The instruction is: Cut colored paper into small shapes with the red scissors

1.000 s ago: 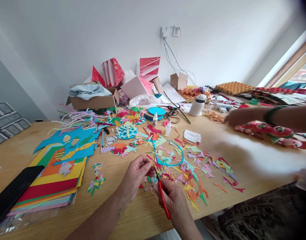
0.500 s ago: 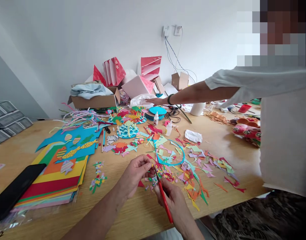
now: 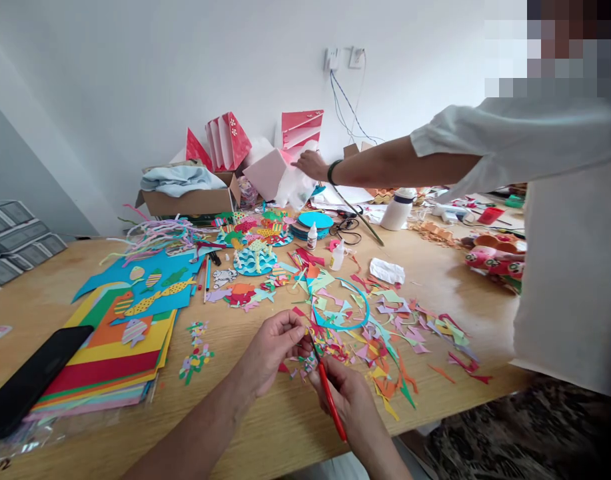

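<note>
My right hand (image 3: 346, 395) is closed round a pair of red-handled scissors (image 3: 329, 396), blades pointing up toward my left hand. My left hand (image 3: 274, 348) pinches a tiny scrap of coloured paper (image 3: 306, 331) at the blade tips. Both hands hover over the near edge of the wooden table (image 3: 265, 427), above a litter of small paper cuttings (image 3: 380, 347). A teal paper ring (image 3: 355, 313) lies just beyond the hands.
A stack of coloured sheets (image 3: 105, 360) and a black phone (image 3: 30, 380) lie at the left. Glue bottles (image 3: 311, 238), paper fish, boxes (image 3: 190, 200) and folded red paper fill the back. Another person in white stands at the right, their hand (image 3: 310, 163) lifting a plastic bag (image 3: 294, 187).
The other person stepped in from the right, reached across the table and lifted the plastic bag. My hands stayed almost still with scissors and scrap.
</note>
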{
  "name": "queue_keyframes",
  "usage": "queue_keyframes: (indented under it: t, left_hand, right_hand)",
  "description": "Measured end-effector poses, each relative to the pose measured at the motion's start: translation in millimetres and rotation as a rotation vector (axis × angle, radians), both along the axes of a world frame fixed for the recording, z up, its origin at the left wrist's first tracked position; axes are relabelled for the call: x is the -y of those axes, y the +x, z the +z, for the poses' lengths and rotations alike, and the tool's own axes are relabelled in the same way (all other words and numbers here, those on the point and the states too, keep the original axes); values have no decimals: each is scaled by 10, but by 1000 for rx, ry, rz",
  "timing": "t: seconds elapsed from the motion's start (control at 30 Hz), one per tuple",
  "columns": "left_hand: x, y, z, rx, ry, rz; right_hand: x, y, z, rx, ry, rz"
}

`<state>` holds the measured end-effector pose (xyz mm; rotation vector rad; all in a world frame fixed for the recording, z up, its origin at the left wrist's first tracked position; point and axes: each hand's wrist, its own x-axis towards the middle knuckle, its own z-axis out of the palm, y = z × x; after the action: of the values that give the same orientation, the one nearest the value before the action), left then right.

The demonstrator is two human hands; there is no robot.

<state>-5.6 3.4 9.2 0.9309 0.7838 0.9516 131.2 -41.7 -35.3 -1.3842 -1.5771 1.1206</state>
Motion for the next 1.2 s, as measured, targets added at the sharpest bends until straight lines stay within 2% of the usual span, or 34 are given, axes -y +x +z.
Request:
queue_keyframes:
  t: [0.27, 0.4, 0.53, 0.67, 0.73, 0.83, 0.97, 1.2]
  left_hand:
    - [4, 15, -22, -33, 2, -12]
    - [-54, -138, -11, -167, 61, 31]
    - [-150, -637, 5, -573, 266, 85]
    - [-122, -1235, -65, -1199, 393, 81]
    - [-70, -1433, -135, -1324, 391, 74]
    - [2, -1581, -251, -1395, 384, 52]
    - [58, -1653, -359, -1468, 405, 15]
    - [68, -1718, -339, -1549, 428, 32]
  right_hand:
    - [1, 5, -35, 50, -67, -2]
    - [-12, 32, 11, 101, -20, -25]
    - [-12, 126, 4, 237, 20, -15]
    - [2, 227, -77, 315, 28, -13]
    - [0, 255, -109, 338, 31, -10]
    - [-9, 272, -119, 385, 24, -9]
    - [-4, 303, -73, 434, 47, -48]
    - [13, 409, 31, 400, 131, -127]
